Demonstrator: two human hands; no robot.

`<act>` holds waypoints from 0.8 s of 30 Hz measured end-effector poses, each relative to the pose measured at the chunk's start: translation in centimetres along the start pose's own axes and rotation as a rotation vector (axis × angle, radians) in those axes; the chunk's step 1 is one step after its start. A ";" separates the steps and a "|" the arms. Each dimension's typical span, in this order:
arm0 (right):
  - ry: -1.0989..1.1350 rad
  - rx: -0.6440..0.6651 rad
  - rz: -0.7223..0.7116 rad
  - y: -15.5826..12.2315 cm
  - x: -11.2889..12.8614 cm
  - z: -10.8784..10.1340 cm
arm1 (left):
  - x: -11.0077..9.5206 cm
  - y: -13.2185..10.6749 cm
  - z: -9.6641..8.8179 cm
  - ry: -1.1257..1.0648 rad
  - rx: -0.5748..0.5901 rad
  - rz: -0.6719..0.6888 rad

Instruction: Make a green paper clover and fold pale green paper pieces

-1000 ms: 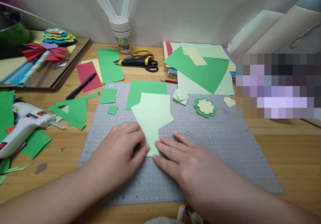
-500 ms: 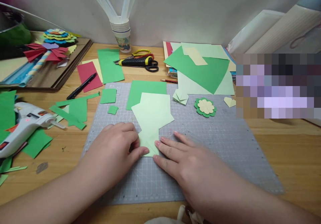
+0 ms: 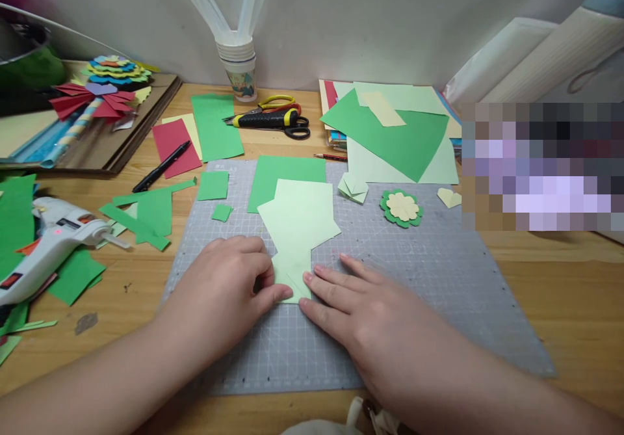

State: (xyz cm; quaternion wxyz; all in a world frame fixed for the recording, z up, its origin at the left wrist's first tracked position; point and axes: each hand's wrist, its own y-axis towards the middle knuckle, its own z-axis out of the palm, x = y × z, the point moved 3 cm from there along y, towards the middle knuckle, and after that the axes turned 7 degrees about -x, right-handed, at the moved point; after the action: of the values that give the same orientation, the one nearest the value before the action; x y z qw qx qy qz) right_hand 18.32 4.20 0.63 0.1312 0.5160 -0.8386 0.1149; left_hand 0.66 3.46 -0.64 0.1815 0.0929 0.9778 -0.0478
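A small folded piece of pale green paper [image 3: 298, 267] lies on the grey cutting mat [image 3: 429, 292], with creases near its front edge. My left hand [image 3: 227, 282] is at its left side, fingers curled and thumb on the near edge, pinching the paper. Flat on the mat, my right hand [image 3: 358, 302] stretches its fingers out, the tips touching the paper's right edge. Just beyond lie larger pale green sheets [image 3: 305, 210], overlapping a darker green sheet [image 3: 260, 184].
A hot glue gun [image 3: 58, 240] lies at the left among green scraps. Behind the mat are a pen [image 3: 162, 166], a yellow-black cutter [image 3: 266, 119], scissors [image 3: 297, 129] and stacked paper cups [image 3: 241, 74]. A paper flower [image 3: 401, 207] and a folded paper piece [image 3: 353, 188] sit on the mat.
The whole view has shifted very slightly. Both hands keep their places at the small folded paper, with no clear movement.
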 end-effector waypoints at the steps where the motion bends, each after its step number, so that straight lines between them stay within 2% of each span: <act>1: -0.011 -0.004 -0.007 0.0 0.0 0.0 | 0.0 0.1 0.0 -0.001 0.001 0.002; 7: -0.101 -0.022 -0.051 -0.1 0.7 0.7 | -0.1 0.1 -0.1 0.004 -0.021 -0.011; 12: -0.214 -0.164 -0.030 0.1 1.7 1.1 | -0.1 0.2 -0.2 0.000 -0.007 -0.019; 16: -0.221 -0.254 -0.021 0.4 1.9 1.1 | -0.1 0.4 -0.3 -0.011 -0.010 -0.032; 24: -0.181 -0.206 0.058 0.9 2.2 1.7 | 0.0 0.7 -0.3 -0.039 -0.014 -0.045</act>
State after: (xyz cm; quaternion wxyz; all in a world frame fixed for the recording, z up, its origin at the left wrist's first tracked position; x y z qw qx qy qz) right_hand 16.35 2.18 -0.29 0.1036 0.4838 -0.8689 -0.0150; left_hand 0.73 4.18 -0.38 0.2001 0.0689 0.9762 -0.0468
